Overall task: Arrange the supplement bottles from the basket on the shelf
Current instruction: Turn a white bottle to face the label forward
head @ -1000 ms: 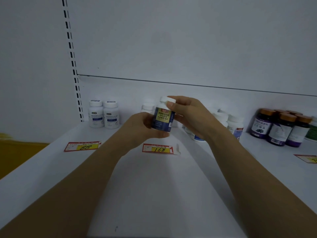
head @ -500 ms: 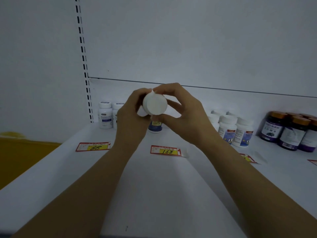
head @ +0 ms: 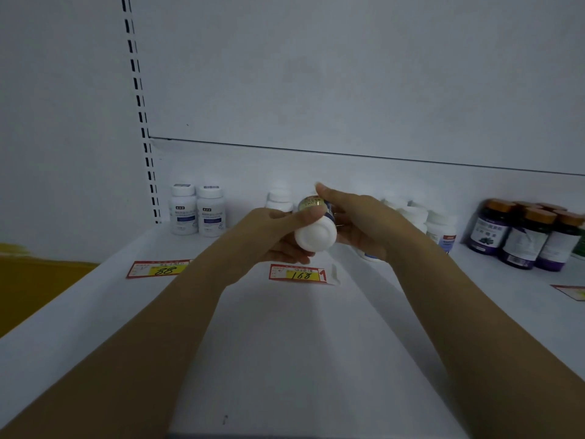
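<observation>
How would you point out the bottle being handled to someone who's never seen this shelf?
On the white shelf, look just above the price tag marked 168. The bottle is held between the left hand and right hand. Unlike its upright neighbours, it is tipped over, round white end facing the camera.

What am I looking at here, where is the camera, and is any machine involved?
No machine: these are a person's two bare hands, filmed by one wide-angle camera worn on the head, looking forward and down. The left hand and right hand together hold a supplement bottle, tipped so that a round white end faces the camera. Below them is a white shelf. On it stand two white bottles at the left, more white bottles behind the right hand, and dark bottles with brown caps at the right. Two price tags read 88 and 168. The basket is out of view.
</observation>
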`<state>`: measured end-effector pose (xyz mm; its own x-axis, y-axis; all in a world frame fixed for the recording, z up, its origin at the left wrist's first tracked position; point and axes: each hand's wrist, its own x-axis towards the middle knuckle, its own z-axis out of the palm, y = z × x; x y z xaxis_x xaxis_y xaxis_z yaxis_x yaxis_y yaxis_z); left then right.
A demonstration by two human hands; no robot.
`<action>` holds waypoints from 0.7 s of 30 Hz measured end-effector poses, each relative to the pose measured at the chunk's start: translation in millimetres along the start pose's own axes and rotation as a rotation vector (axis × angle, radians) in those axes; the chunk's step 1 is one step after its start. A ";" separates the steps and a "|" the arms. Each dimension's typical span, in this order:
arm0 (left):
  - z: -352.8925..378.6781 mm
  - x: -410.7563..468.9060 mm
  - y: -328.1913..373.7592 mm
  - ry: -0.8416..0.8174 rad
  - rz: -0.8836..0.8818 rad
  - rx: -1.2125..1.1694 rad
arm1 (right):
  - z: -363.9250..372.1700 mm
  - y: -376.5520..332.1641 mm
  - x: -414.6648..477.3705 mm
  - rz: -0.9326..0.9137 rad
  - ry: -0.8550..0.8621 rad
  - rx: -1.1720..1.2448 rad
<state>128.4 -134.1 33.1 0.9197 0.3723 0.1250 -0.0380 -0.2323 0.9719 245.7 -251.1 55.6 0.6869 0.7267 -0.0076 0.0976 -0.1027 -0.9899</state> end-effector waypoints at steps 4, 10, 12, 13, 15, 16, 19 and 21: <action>1.1 3.8 -7.5 0.053 0.090 0.209 | -3.7 -3.4 -1.0 -0.107 -0.048 -0.049; 1.0 7.1 -22.8 0.179 0.218 0.639 | -8.7 -4.2 -2.7 -0.318 0.114 -0.610; 0.4 7.3 -27.1 0.176 0.240 0.697 | -9.7 -0.7 -0.2 -0.283 0.104 -0.597; 0.9 6.3 -28.9 0.157 0.227 0.722 | -10.3 0.7 1.1 -0.266 0.102 -0.589; 1.1 4.9 -33.2 0.085 0.149 0.750 | -11.3 0.8 6.6 -0.267 0.140 -0.579; 1.6 4.5 -35.6 0.050 0.085 0.775 | -10.9 -0.1 10.5 -0.283 0.182 -0.571; 1.3 4.9 -40.6 -0.002 -0.066 0.892 | -6.5 -4.8 24.8 -0.310 0.267 -0.564; 1.6 4.8 -42.0 -0.072 -0.138 0.957 | -1.5 -7.0 35.9 -0.299 0.268 -0.603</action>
<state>135.1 -124.0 -7.4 0.9151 0.4027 -0.0212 0.3770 -0.8357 0.3993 270.7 -225.3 62.5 0.7137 0.5991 0.3630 0.6365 -0.3383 -0.6931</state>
